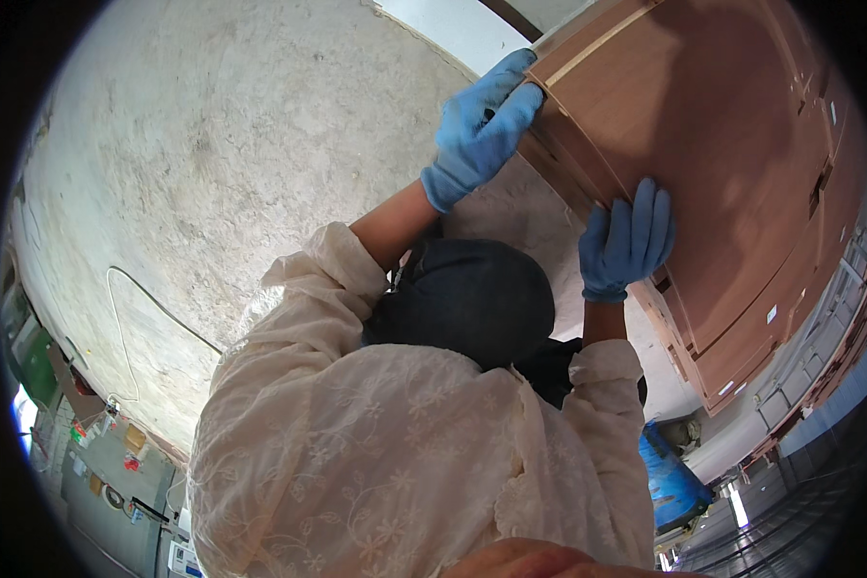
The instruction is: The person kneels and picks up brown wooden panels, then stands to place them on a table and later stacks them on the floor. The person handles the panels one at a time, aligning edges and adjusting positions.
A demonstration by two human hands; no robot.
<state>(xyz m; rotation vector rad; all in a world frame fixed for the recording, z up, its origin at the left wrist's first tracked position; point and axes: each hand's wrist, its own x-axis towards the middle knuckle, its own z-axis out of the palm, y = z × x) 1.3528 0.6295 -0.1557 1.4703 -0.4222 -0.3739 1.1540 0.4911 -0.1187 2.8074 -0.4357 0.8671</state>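
A strip of bare skin [539,562] showed at the lower edge of the frame, bottom centre. It was most likely one of your hands, but you could not tell which one, nor whether it was open or closed; the other hand was out of sight. Just beyond it, filling the lower middle, stood a co-worker in a cream embroidered blouse [385,453] and a dark head covering [467,299], back turned to you.

Past that head, both of the co-worker's arms reached up. The blue-gloved hand at upper centre [480,125] curled its fingers over the near corner of a stack of reddish-brown wooden panels [732,144]. The blue-gloved hand at centre right [626,241] lay flat, fingers spread, against the stack's lower edge.

The panels lay up and to the right of your hand, with the co-worker between you and them. Their long axis ran from upper centre down toward the lower right of the frame. The gloved hands touched the stack; yours was well apart from it.

Behind, a rough pale plaster wall [231,154] filled the upper left, and a blue sack [672,480] sat at lower right.
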